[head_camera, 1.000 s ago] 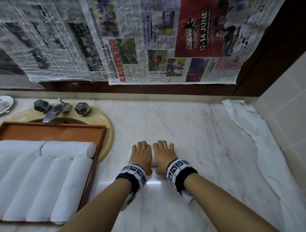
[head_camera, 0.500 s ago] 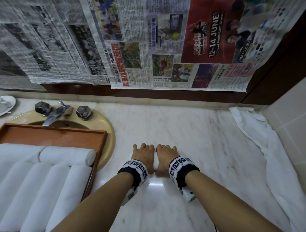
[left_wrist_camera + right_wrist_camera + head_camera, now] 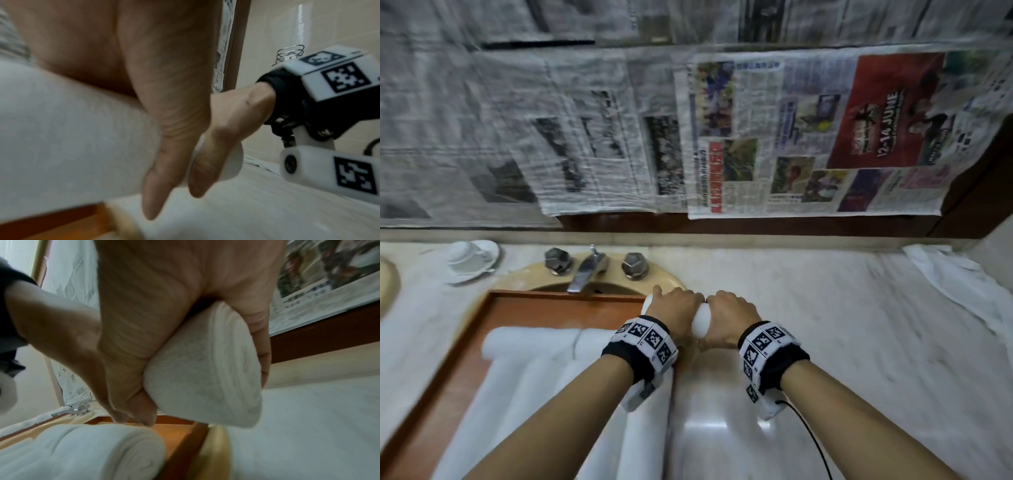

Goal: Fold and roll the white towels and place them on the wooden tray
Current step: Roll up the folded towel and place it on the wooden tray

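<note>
While both hands clasp it, a rolled towel hangs above the wooden tray's right rim. Left hand and right hand each keep a closed grip on the roll.

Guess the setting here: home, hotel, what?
Probably a hotel-style bathroom vanity: a marble counter with a basin and faucet, tiled wall, and rolled white towels lined up on a wooden tray.

White rolled towel, orange-brown wooden tray, black-and-white checked wristbands, beige sink.
</note>
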`<state>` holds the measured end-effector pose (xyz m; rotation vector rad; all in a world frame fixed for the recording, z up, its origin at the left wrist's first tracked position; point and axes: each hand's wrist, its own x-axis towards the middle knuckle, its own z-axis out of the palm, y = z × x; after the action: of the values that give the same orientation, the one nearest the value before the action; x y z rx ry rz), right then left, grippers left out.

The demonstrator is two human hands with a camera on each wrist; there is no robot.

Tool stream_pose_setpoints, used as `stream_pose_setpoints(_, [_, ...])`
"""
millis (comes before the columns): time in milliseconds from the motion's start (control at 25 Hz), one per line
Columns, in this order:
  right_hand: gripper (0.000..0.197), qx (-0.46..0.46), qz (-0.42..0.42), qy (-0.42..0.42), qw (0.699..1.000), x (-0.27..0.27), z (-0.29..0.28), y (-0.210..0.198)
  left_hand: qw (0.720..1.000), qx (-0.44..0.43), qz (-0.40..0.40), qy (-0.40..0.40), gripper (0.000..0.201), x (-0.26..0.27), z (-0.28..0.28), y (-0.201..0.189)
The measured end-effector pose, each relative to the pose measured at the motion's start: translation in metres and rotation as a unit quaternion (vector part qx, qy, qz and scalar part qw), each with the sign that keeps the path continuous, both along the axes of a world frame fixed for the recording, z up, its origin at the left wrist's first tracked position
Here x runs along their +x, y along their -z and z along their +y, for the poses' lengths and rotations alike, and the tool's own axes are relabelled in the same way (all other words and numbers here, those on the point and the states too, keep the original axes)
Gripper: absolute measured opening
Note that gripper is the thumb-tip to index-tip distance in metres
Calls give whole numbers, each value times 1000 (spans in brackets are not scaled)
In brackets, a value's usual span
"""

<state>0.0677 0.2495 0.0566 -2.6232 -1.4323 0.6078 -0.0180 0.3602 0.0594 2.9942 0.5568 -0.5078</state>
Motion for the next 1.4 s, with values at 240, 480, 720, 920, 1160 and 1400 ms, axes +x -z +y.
stream_pose_setpoints(240, [69,71,9,60,996,-76,74,11,999,-9,48,-12,54,-63,99,-6])
stream_pose_setpoints(480, [58,94,179,210,956,-107,51,62,995,-40,60,-73,47,-68,142,11])
stream_pose_setpoints(720, [35,123,220,223,942,-118,36,84,982,-128,104,-88,60,-53,158,69])
stream_pose_setpoints(920, [31,128,228,238,936,-123,32,84,984,-138,92,-68,62,-58,141,40])
stream_pose_setpoints(1160, [39,117,228,234,938,-123,33,80,981,-175,55,-57,45,-58,129,37])
stream_pose_setpoints(1400, [47,124,231,228,938,-125,30,80,972,-174,-68,-141,48,-65,122,39])
